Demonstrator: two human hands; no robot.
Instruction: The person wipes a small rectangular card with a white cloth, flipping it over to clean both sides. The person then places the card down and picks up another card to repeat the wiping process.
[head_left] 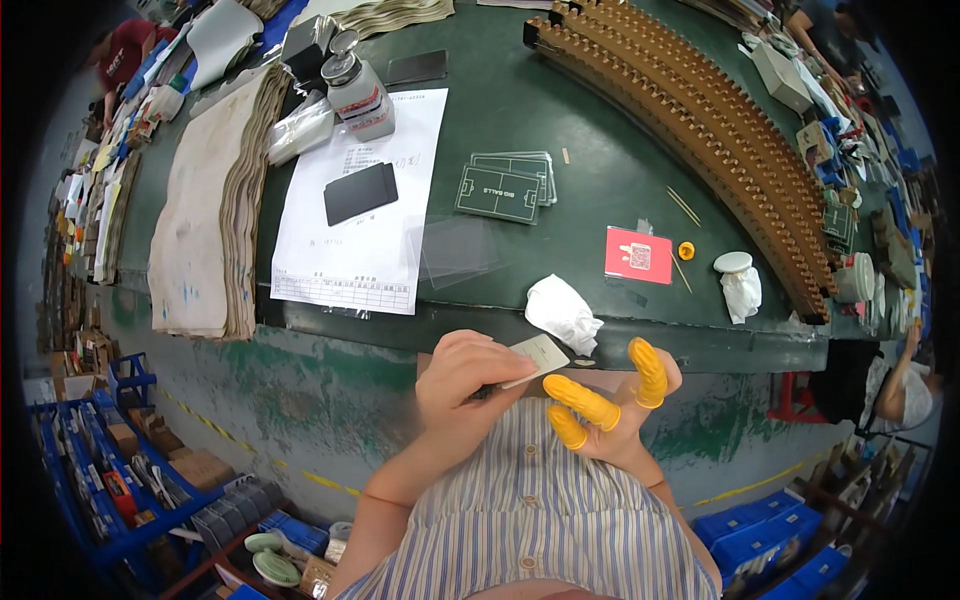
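My left hand (460,378) is closed around a pale beige-grey card (541,356), held up in front of the table's near edge. Its fingers cover the card's lower left part, so I cannot tell whether it is one card or a small stack. Just right of it, my right hand (612,425) wears yellow finger cots on several fingers. These fingers are spread and hold nothing, with the tips close to the card's right end. A crumpled white cloth (563,313) lies on the table edge just beyond both hands.
On the green table (530,255) lie dark green printed cards (500,190), clear sheets (455,250), black cards (361,193), a paper (405,265) and a red card (638,256). A bottle (358,95) stands far left. Long slotted brown racks (700,120) curve along the right.
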